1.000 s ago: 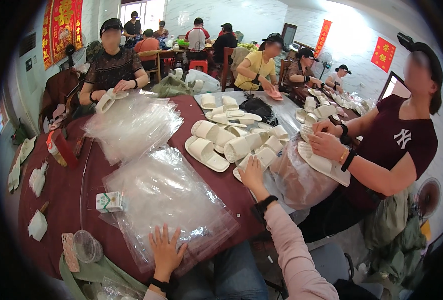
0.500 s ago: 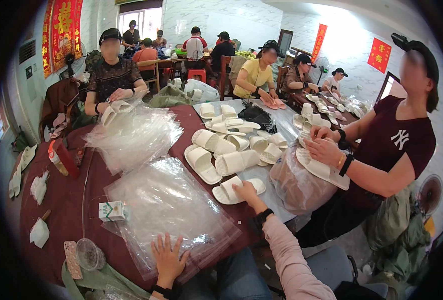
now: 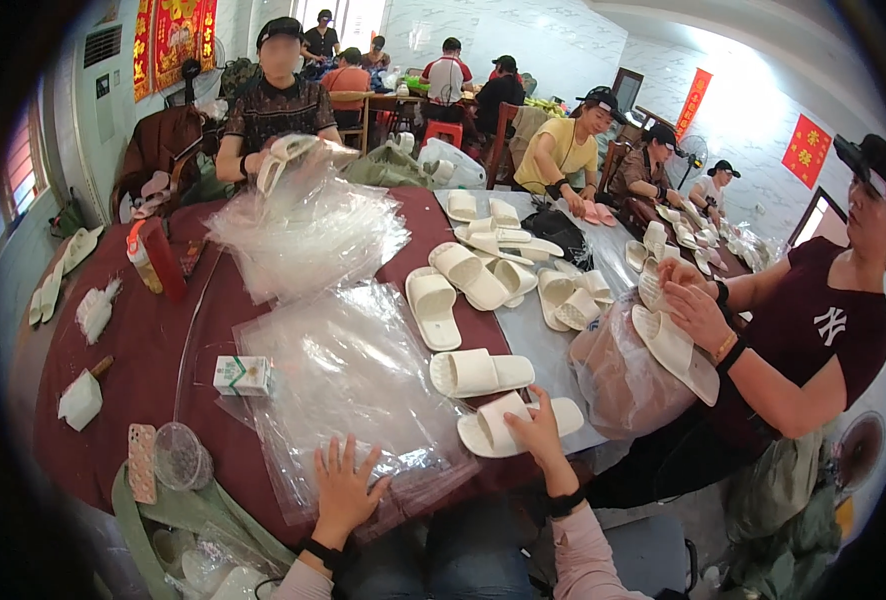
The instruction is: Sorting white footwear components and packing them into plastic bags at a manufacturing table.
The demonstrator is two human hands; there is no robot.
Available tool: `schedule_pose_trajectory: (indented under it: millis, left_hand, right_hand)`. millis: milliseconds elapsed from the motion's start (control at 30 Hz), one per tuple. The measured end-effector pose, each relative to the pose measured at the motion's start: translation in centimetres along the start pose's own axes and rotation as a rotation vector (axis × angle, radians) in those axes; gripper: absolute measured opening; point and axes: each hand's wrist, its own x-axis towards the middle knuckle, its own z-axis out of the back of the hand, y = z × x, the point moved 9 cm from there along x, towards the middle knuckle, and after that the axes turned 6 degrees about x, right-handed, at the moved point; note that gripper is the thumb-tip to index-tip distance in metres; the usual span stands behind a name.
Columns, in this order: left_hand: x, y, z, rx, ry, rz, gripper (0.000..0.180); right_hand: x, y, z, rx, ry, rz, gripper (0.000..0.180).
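My right hand point(image 3: 538, 430) grips the near edge of a white slipper point(image 3: 508, 425) lying on the table's grey part. Just beyond it lies a second white slipper point(image 3: 481, 372). My left hand point(image 3: 346, 490) rests flat, fingers spread, on the front edge of a stack of clear plastic bags point(image 3: 348, 375) spread over the dark red table point(image 3: 153, 340).
More white slippers point(image 3: 463, 280) lie mid-table. A second pile of clear bags point(image 3: 303, 235) sits further back. A small white-green box point(image 3: 243, 375), a phone point(image 3: 141, 462), a clear cup point(image 3: 179, 456) and a red bottle point(image 3: 163, 260) stand at left. Persons opposite and at right pack slippers into bags.
My right hand reached forward, took hold of a white slipper and pulled it toward me. My left hand stayed on the bag stack.
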Motion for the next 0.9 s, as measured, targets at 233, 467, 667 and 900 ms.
schedule_pose_trajectory:
  millis: [233, 467, 667, 900]
  left_hand:
    - [0.1, 0.1, 0.2, -0.042, 0.012, 0.015, 0.052]
    - [-0.4, 0.0, 0.5, -0.019, 0.002, 0.027, 0.053]
    - [-0.1, -0.2, 0.5, -0.028, -0.006, 0.026, 0.052]
    - [-0.1, -0.3, 0.5, -0.045, -0.001, 0.018, 0.054]
  right_hand:
    - [2.9, -0.9, -3.1, 0.162, 0.072, -0.100, 0.083]
    - [4.1, -3.4, -4.3, 0.029, 0.135, -0.153, 0.051]
    - [3.2, -3.5, -3.8, 0.146, 0.076, -0.018, 0.036]
    - [-0.6, -2.2, -1.2, 0.484, -0.179, -0.109, 0.024]
